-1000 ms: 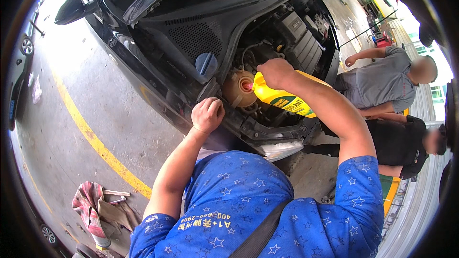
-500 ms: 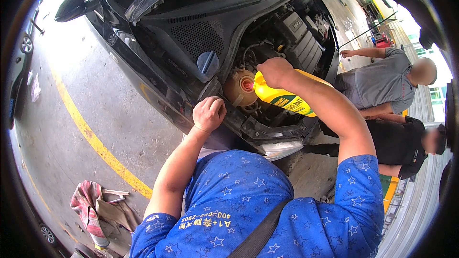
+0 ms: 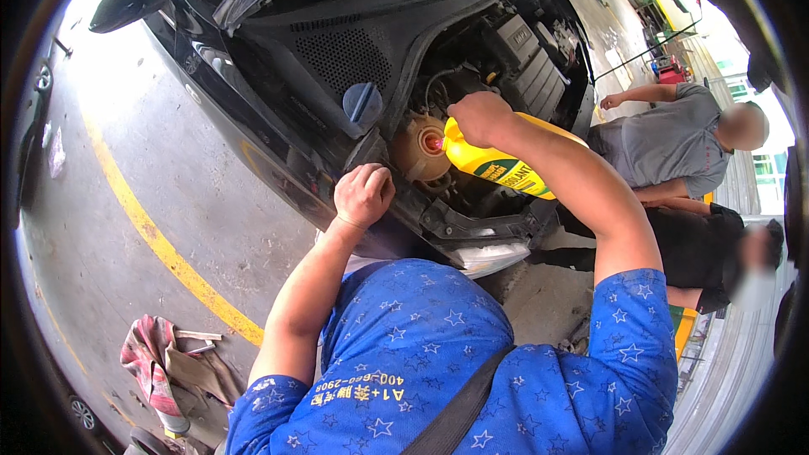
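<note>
My right hand (image 3: 483, 118) grips a yellow coolant jug (image 3: 506, 164) near its neck end, holding it tipped on its side. Pinkish-red liquid shows at the jug's mouth, over the round opening of a tan coolant reservoir (image 3: 413, 154) in the engine bay. My left hand (image 3: 364, 194) rests by the car's fender edge, its fingers curled closed; whatever may be inside them is hidden. Beyond it, a translucent blue round cap (image 3: 362, 106) with a raised bar lies on the black cowl.
The dark car (image 3: 286, 131) has its engine bay exposed, with a black engine cover (image 3: 535, 59) inside. Two people stand at the right, one in a grey shirt (image 3: 683, 131), one in black (image 3: 695, 240). A reddish cloth (image 3: 154, 362) lies low at the left, near a yellow floor line (image 3: 160, 244).
The jug has tilted a little and its mouth sits slightly more to the left, still at the reservoir opening. My left hand stays by the fender. The whole view has shifted slightly.
</note>
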Demonstrator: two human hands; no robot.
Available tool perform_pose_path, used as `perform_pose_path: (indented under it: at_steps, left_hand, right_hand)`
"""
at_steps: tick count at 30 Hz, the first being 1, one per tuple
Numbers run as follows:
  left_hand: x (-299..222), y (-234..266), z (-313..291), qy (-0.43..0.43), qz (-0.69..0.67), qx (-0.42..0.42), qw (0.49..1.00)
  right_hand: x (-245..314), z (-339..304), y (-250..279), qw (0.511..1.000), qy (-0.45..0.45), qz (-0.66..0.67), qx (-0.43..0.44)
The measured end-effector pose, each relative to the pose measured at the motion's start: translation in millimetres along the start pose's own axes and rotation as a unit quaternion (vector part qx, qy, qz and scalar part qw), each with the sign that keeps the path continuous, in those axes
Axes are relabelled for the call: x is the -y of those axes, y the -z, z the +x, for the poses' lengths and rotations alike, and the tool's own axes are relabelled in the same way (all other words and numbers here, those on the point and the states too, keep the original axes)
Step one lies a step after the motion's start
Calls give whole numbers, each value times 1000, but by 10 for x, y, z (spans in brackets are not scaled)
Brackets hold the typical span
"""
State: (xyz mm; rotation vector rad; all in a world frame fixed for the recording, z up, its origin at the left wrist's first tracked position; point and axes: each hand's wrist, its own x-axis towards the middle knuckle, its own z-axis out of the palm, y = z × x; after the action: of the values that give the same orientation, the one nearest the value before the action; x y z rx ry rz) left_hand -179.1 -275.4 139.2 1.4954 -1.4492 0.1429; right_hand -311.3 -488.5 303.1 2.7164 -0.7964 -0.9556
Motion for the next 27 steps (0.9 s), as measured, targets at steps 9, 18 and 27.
perform_pose_path:
  at_steps: [9,18,27]
  left_hand:
    - [-1,32,11,4,-4,5,1000]
    - [17,12,-3,5,-7,-2,1000]
    - [10,32,-20,8,-21,11,1000]
  right_hand:
    - [26,81,62,1000,11,-11,24]
    - [47,147,119,998,2,-28,54]
    - [127,260,180,995,4,-59,85]
